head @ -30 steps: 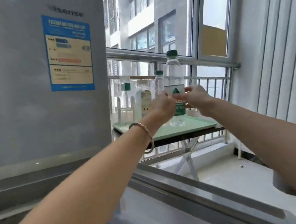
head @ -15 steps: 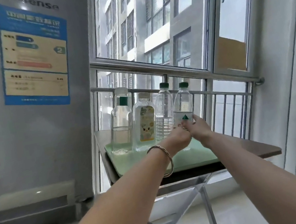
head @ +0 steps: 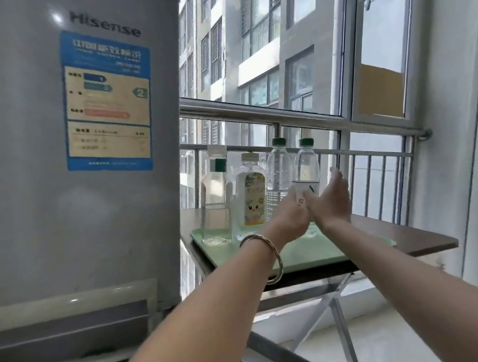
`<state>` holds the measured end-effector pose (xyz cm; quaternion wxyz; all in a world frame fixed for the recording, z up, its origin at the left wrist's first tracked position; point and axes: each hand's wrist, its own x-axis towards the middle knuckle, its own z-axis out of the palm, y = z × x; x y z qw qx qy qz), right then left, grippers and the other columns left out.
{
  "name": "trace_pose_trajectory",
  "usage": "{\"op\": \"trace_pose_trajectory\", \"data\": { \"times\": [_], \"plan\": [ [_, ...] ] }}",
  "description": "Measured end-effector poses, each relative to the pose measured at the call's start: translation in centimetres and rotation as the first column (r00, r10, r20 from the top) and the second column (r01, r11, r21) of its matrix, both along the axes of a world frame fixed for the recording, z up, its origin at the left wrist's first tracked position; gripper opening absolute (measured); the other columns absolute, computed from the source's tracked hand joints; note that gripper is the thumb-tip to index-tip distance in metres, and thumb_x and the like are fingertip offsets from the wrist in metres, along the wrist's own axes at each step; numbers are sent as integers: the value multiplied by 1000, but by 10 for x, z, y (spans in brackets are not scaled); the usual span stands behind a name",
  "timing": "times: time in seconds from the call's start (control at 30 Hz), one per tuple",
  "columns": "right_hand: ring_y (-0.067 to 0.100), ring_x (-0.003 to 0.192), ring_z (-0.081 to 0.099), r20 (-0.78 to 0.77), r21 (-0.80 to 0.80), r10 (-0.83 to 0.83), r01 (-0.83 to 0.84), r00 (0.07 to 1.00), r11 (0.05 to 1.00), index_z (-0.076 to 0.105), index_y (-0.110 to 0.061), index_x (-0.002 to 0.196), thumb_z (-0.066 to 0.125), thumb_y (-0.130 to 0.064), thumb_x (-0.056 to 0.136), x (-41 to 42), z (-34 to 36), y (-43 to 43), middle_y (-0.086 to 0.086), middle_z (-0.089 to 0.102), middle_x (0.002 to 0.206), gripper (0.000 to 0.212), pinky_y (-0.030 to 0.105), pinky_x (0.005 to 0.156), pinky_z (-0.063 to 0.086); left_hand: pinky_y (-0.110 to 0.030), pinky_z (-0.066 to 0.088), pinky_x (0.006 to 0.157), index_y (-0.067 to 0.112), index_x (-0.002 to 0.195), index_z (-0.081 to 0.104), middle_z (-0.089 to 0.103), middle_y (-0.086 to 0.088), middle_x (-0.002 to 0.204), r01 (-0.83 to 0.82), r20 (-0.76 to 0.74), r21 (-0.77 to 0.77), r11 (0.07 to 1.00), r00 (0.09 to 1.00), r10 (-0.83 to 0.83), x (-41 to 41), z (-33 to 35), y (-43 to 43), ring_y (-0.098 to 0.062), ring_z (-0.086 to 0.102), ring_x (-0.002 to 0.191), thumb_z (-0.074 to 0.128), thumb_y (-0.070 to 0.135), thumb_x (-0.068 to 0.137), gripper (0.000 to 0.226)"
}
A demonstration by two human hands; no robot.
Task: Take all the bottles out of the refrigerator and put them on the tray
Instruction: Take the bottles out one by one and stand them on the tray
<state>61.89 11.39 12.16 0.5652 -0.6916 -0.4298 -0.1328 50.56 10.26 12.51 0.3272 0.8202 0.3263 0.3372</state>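
Several clear bottles stand upright in a row on the pale green tray [head: 321,254] on a small table. The rightmost, a green-capped bottle [head: 307,167], stands just behind my hands. My left hand [head: 292,219] and my right hand [head: 330,200] are in front of it with fingers straight, holding nothing. To its left stand another green-capped bottle [head: 280,171], a bottle with a cartoon label [head: 252,194] and a tall clear bottle [head: 215,197]. The grey refrigerator [head: 38,150] fills the left of the view.
The tray lies on a dark folding table [head: 422,241] with metal legs, set against a steel railing [head: 283,114] and window. A white ribbed wall [head: 476,143] stands at the right. The top edge of the open refrigerator door [head: 278,359] runs below my arms.
Both hands held the green-capped bottle a second ago and set it down at the right end of the row. Now they have let go and opened; the bottle stands alone.
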Motion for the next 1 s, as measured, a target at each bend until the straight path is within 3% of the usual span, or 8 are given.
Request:
{"op": "trace_pose_trajectory", "data": {
  "times": [0.13, 0.23, 0.4, 0.57, 0.77, 0.93, 1.0],
  "plan": [
    [35, 114, 53, 116, 110, 53, -66, 992, 992, 29, -12, 141, 52, -36, 84, -54, -7, -38, 16, 45, 134, 65, 51, 91, 48, -42, 1, 124, 25, 155, -2, -4, -1, 164, -93, -22, 308, 947, 994, 104, -50, -7, -17, -18, -6, 151, 34, 18, 100, 66],
    [36, 102, 60, 208, 102, 94, -117, 974, 988, 31, -9, 139, 46, -35, 86, -102, -16, -62, 16, 47, 132, 61, 40, 79, 49, -39, -6, 122, 25, 155, -6, -8, 0, 163, -114, -74, 457, 882, 984, 165, -103, -14, -35, -17, -12, 151, 32, 24, 102, 65],
    [32, 93, 61, 217, 53, 178, -194, 960, 980, 35, -10, 134, 52, -18, 91, -185, -32, -90, 14, 55, 116, 46, 44, 74, 51, -45, 5, 123, 29, 154, -2, -6, -1, 164, -154, -88, 369, 917, 976, 199, -183, -24, -66, -19, -4, 151, 36, 19, 100, 67],
    [29, 82, 63, 160, -39, 301, -299, 940, 953, 37, -18, 131, 48, -21, 94, -259, -68, -103, 4, 60, 98, 39, 39, 71, 48, -45, 7, 123, 27, 155, 3, 1, -5, 164, -126, -112, 348, 929, 978, 175, -258, -58, -84, -21, -1, 152, 32, 11, 99, 65],
    [32, 92, 66, 84, -161, 449, -433, 890, 887, 41, -23, 123, 38, -31, 100, -337, -133, -103, 8, 64, 114, 25, 50, 79, 52, -34, 10, 124, 26, 155, 4, 3, 0, 164, -143, -228, 319, 937, 948, 222, -334, -124, -81, -16, 9, 151, 36, 5, 93, 73],
    [26, 97, 61, -30, -263, 543, -531, 839, 806, 38, -23, 128, 34, -31, 100, -378, -202, -80, 6, 60, 113, 30, 42, 82, 49, -35, 14, 123, 24, 156, 4, 9, -6, 163, -188, -356, 243, 952, 895, 267, -377, -183, -63, -21, 14, 150, 38, 3, 92, 75],
    [24, 97, 62, -122, -344, 534, -540, 837, 768, 43, -28, 124, 30, -42, 99, -386, -229, -68, 3, 61, 110, 31, 41, 84, 49, -35, 15, 122, 22, 155, 3, 8, -10, 163, -204, -429, 217, 955, 858, 280, -384, -207, -50, -23, 13, 151, 40, 3, 89, 78]
  ]
}}
